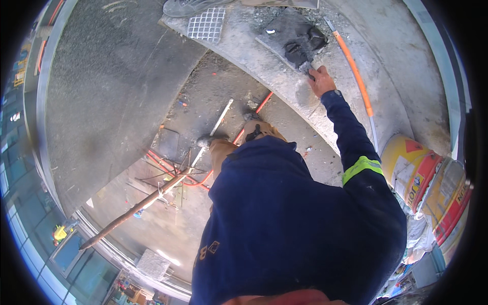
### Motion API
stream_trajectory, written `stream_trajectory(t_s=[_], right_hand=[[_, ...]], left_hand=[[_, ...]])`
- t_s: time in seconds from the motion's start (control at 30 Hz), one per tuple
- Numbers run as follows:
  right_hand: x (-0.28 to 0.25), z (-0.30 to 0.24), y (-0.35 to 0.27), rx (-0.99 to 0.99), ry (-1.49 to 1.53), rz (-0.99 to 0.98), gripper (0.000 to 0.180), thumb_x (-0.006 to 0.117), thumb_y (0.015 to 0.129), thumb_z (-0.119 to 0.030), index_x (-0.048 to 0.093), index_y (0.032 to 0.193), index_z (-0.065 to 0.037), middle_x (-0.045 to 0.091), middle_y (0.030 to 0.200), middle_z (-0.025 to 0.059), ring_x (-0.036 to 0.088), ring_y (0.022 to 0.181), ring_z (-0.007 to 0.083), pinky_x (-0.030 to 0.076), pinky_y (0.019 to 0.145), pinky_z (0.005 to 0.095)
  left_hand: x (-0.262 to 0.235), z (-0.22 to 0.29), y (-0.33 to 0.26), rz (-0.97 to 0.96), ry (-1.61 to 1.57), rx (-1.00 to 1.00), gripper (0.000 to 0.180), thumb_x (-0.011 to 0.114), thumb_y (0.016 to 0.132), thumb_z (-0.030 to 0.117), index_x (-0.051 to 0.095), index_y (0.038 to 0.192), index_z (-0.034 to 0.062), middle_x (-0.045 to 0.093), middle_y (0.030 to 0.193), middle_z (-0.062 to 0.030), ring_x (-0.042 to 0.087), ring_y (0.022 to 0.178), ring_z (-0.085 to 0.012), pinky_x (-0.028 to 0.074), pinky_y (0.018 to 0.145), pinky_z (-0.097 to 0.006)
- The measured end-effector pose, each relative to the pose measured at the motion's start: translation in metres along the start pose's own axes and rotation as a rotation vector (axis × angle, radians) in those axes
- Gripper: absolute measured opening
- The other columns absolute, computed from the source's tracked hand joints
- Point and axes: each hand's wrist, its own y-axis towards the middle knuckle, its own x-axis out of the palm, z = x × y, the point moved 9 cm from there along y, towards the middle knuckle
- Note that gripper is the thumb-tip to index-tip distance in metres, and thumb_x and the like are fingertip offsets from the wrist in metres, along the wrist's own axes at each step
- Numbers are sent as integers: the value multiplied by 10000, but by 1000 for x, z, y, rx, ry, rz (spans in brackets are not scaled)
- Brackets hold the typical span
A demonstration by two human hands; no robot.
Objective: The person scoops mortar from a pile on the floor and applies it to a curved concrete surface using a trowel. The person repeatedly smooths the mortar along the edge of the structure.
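Right hand [322, 82]: fingers clamped around the dark handle of a small brush-like tool [305, 67]; bristle brush or worn scraper, cannot settle which. Left hand: out of view, state of its fingers cannot be told.

Position: tool held low at the near corner of a grey board [274, 46], which lies on a pale concrete slab [300, 99], set back from the slab's near edge. Tip points away from the body, toward a glossy black clump [294, 50] on the board, just beside it; contact not resolvable.

Also on slab: white metal grid [206, 25], left of the board, by the slab's near edge; orange tube [354, 73] right of the board, a thin rod showing at each end.

Handling (judged): tool light, one-handed; handle probably stiff, pale tip perhaps springy and able to splay under pressure. Robust rather than fragile; grip could turn slippery if any of the black stuff gets on it. Best hold: mid-handle, thumb opposing the fingers, clear of the tip. Clump looks soft, possibly sticky; better met with the tip than gripped bare. Board: lift by its bare left edge.
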Motion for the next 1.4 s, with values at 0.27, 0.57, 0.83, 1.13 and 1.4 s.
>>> stream_trajectory(t_s=[0.27,0.57,0.83,1.13,1.4], right_hand=[[-82,-51,36,-157,-353,-186,273,531,871,-90,693,1090,-110,540,1167,182,675,897,391,565,808,480],[-49,-53,58,-247,-672,-423,235,532,903,-113,705,1052,-57,550,1217,157,700,895,364,581,767,458],[-45,-59,82,-262,-615,-395,238,531,902,-115,723,1027,-51,569,1261,157,695,919,372,580,774,452],[-75,-95,50,206,751,-741,434,517,969,-211,529,1355,-14,659,1168,155,661,652,228,527,525,322],[-35,-307,-6,-57,1708,-971,502,445,1017,-363,372,1408,-57,615,1229,176,616,646,199,425,426,258]], left_hand=[[12,29,-4,-4,5,40,423,576,919,329,526,1272,102,586,1178,-158,638,951,-334,503,762,-471],[15,35,-6,1,-1,71,367,572,912,298,558,1224,105,612,1114,-154,650,898,-316,515,719,-447],[24,0,-9,1,4,23,320,568,906,270,587,1181,107,634,1056,-151,661,851,-300,526,681,-426],[25,-1,-1,10,231,280,272,565,900,238,618,1133,110,660,991,-147,674,798,-282,538,639,-401],[-6,43,46,120,161,409,247,569,920,264,620,1098,99,647,932,-114,646,654,-227,523,550,-393]])
